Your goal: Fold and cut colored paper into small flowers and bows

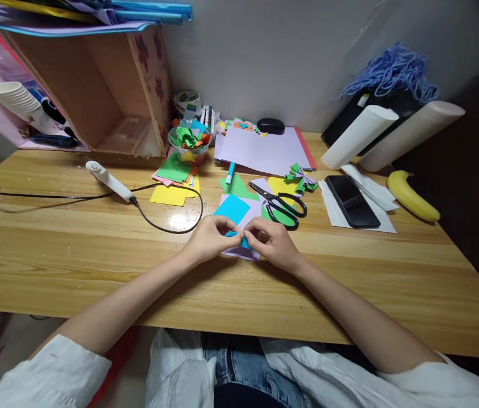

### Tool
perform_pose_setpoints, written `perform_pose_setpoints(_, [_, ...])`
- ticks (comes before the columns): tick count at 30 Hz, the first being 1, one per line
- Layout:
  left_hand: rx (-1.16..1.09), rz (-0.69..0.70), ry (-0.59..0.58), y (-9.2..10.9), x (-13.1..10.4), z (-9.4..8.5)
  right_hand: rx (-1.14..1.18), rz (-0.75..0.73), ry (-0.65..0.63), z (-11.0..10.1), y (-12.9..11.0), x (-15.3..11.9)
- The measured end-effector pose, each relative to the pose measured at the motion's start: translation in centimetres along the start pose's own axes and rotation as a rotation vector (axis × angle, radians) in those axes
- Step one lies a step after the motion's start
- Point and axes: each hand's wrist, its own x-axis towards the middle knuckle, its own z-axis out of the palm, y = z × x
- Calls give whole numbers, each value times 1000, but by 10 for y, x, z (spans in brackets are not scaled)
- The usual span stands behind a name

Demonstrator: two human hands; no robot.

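My left hand (213, 239) and my right hand (274, 242) meet near the middle of the wooden table. Both are closed in a pinch on a small blue paper piece (245, 243), most of which the fingers hide. Just beyond them lies a flat blue paper square (233, 209). Light purple paper (245, 254) shows under and in front of the hands. Black-handled scissors (279, 203) rest behind my right hand, on yellow and green papers. A blue marker (230, 173) stands out against green paper (239, 187) farther back.
On the left are a white device (109, 181) with a black cable, stacked papers (168, 195) and a bowl of scraps (189, 139). A folded paper flower (301, 178), a phone (352, 201), a banana (412, 196) and white rolls (360, 136) are on the right.
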Motion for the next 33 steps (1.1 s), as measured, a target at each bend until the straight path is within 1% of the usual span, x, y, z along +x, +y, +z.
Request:
perform_pose_setpoints(5, [-24, -41, -15, 0, 1, -1, 4, -5, 14, 0, 0, 0])
perform_pose_setpoints(9, [-26, -17, -24, 0, 1, -1, 23, 26, 2, 0, 0, -1])
perform_pose_setpoints(13, [-45, 13, -23, 0, 1, -1, 99, 89, -31, -1, 1, -1])
perform_pose_setpoints(16, [-125, -3, -44, 1, 2, -2, 163, 113, -28, -3, 3, 0])
perform_pose_setpoints(20, [-233, -68, -79, 3, 3, -5, 249, 136, -54, -5, 8, 0])
perform_pose_setpoints(24, [-284, -82, -67, 5, 3, -5, 325, 180, -67, -4, 12, 0])
perform_pose_setpoints(26, [-314, -90, -65, 5, 4, -5, 355, 187, -45, -3, 13, 0])
perform_pose_setpoints(29, [-348, -115, -55, 7, 4, -6, 357, 156, 29, -4, 13, 0])
perform_pose_setpoints(31, [-369, -129, -49, 7, 4, -6, 299, 104, 84, -5, 11, 0])
perform_pose_setpoints(33, [-393, -131, -60, 7, 4, -7, 194, 29, 131, -7, 9, 0])
